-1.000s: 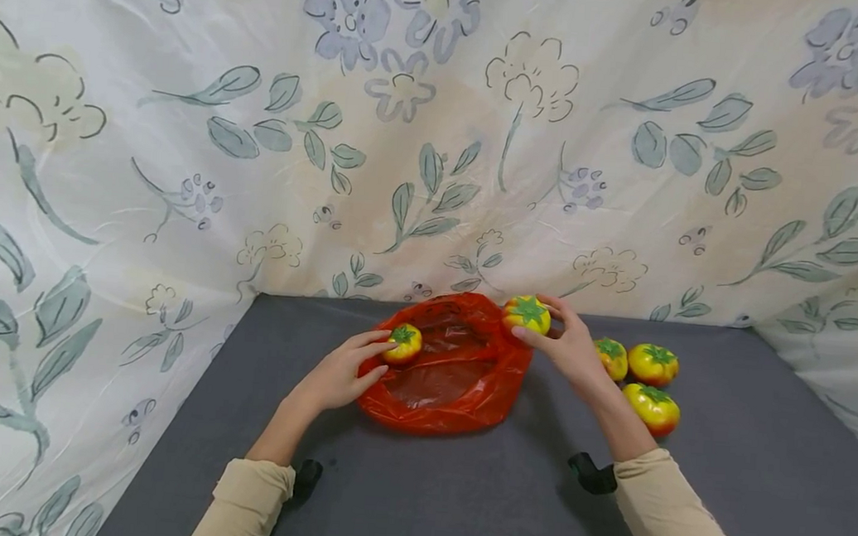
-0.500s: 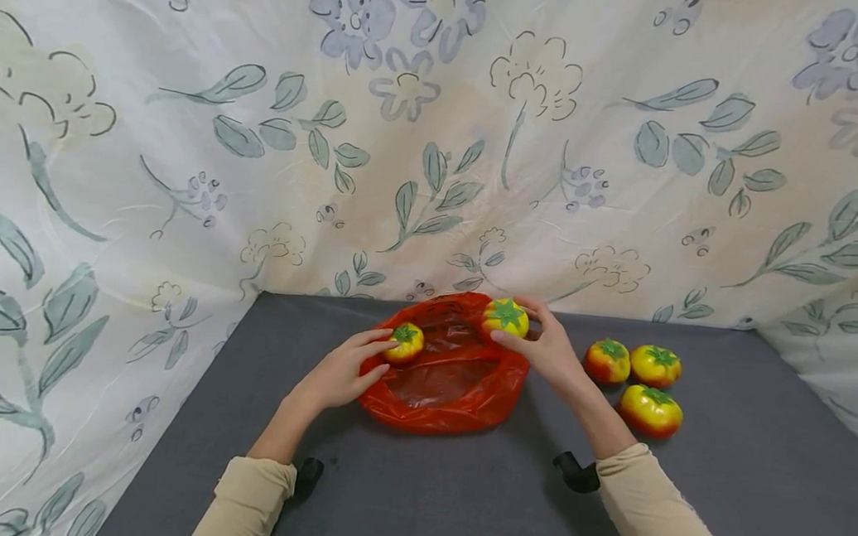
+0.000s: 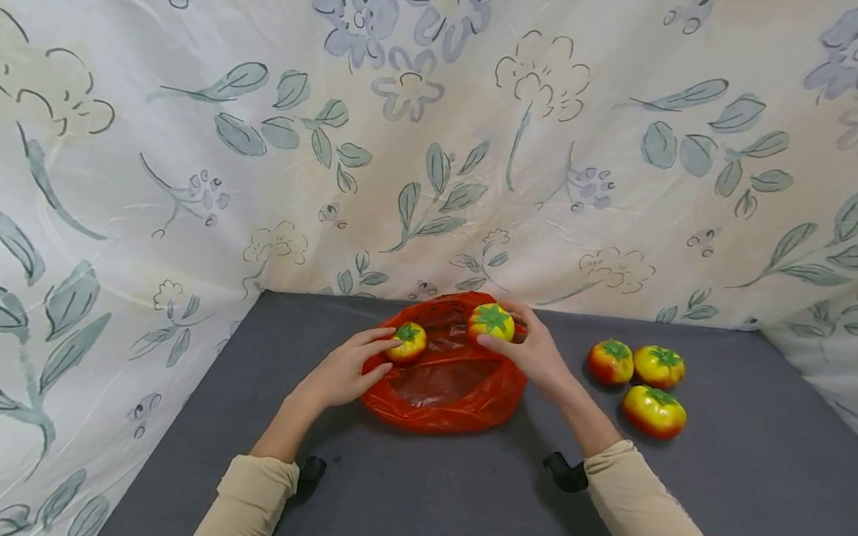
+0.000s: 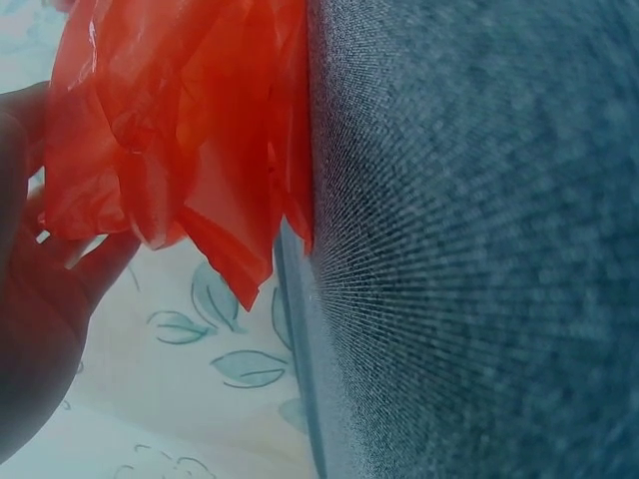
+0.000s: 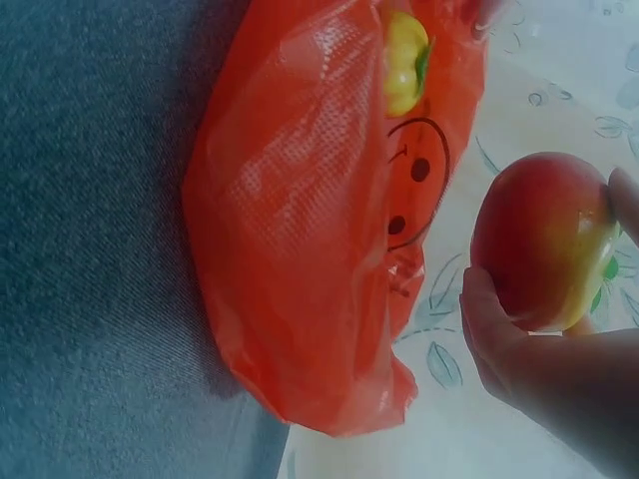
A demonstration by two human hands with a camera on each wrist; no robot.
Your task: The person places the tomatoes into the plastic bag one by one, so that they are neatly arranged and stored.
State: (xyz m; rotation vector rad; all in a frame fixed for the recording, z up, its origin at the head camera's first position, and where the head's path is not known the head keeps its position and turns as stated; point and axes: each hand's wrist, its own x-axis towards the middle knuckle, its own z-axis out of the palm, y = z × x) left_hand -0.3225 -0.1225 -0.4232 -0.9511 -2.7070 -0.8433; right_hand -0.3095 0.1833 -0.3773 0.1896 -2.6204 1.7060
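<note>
left hand (image 3: 339, 371): fingers pinch a small tomato (image 3: 406, 341) at the left rim of the red bag (image 3: 445, 381); looks like it's pressing the rim too, can't confirm from the wrist view.
right hand (image 3: 535, 354): fingers curled round a bigger tomato (image 3: 492, 320), held over the far right rim of the bag, not released.
bag: lies slumped on the grey table (image 3: 457, 502), mouth open toward the camera; smiley print visible in the right wrist view (image 5: 414, 185).
bag contents: nothing visible on the bag floor in the head view.
progress: my read is early, two tomatoes at the mouth, none dropped in yet.
left to do: three tomatoes (image 3: 641, 376) sit in a cluster on the table, well right of the bag, untouched.
backdrop: floral cloth (image 3: 438, 136) on three sides.
</note>
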